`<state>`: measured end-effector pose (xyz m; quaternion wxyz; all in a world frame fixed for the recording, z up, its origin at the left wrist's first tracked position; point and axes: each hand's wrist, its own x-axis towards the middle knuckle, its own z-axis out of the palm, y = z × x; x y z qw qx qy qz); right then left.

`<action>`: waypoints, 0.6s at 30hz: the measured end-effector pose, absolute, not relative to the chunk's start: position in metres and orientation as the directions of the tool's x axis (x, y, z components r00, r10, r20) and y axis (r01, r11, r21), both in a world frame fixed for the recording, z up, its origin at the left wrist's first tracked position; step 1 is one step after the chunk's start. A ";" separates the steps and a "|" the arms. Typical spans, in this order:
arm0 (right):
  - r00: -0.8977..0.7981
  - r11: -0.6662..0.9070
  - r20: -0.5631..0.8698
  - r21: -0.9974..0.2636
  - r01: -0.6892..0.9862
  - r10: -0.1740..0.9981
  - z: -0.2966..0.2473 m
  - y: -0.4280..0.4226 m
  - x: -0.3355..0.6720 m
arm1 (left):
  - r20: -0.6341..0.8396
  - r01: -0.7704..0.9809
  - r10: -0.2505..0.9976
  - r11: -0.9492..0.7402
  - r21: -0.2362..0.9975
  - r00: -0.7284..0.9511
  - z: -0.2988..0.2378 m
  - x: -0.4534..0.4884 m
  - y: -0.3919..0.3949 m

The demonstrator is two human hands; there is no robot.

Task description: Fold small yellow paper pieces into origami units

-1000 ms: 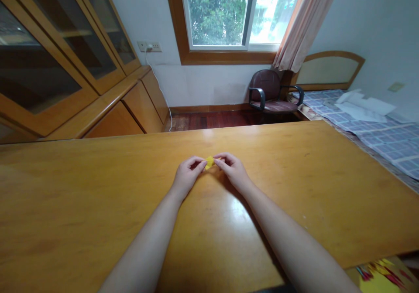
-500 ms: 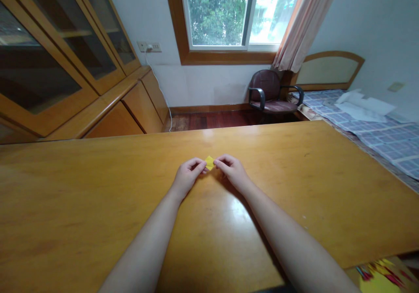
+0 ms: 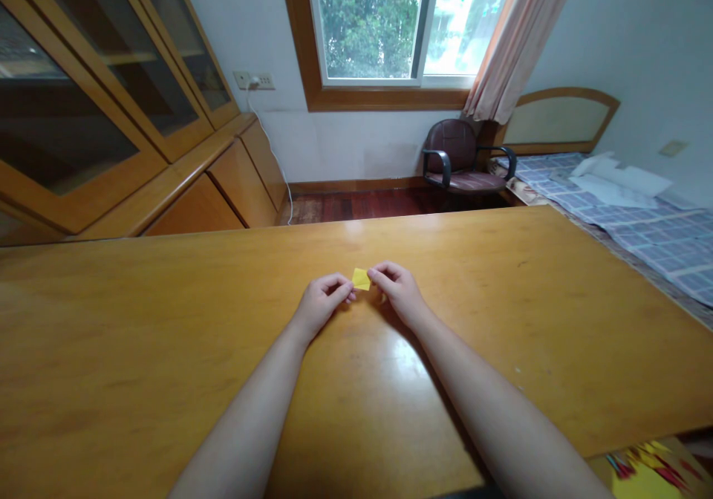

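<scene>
A small square of yellow paper [image 3: 361, 279] is held between my two hands, just above the wooden table [image 3: 167, 336]. My left hand [image 3: 326, 296] pinches its lower left corner between thumb and fingers. On the other side, my right hand [image 3: 396, 288] grips the paper's right edge the same way. Creases or folds in the paper are too small to make out. The fingertips partly cover its corners.
Yellow paper and red and coloured bits [image 3: 646, 469] lie on a lower surface at the bottom right. Beyond the table stand a maroon armchair [image 3: 454, 154] and a bed with a checked sheet [image 3: 657, 239]. A glass-door cabinet [image 3: 156, 142] lines the left.
The yellow paper has turned from a diamond to a squarer angle and moved slightly right. My left fingertips have shifted down toward its lower left corner.
</scene>
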<state>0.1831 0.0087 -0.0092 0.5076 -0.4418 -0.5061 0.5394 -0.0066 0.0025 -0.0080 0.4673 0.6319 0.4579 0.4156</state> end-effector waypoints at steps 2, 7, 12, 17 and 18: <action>-0.095 0.024 0.034 -0.994 -0.105 0.995 -0.008 0.008 0.183 | 0.093 0.188 0.967 -0.139 0.972 0.235 -0.007 -0.006 0.002; -0.099 0.024 0.035 -0.994 -0.105 0.994 -0.006 0.008 0.183 | 0.091 0.178 0.967 -0.136 0.975 0.239 -0.006 -0.006 0.002; -0.096 0.025 0.036 -0.993 -0.117 0.995 -0.007 0.008 0.183 | 0.100 0.173 0.966 -0.144 0.974 0.240 -0.009 -0.007 0.002; -0.099 0.026 0.038 -0.993 -0.117 0.994 -0.008 0.008 0.183 | 0.095 0.185 0.969 -0.138 0.973 0.226 -0.008 -0.006 0.002; -0.100 0.026 0.038 -0.993 -0.117 0.994 -0.008 0.008 0.183 | 0.095 0.187 0.970 -0.139 0.973 0.226 -0.008 -0.006 0.002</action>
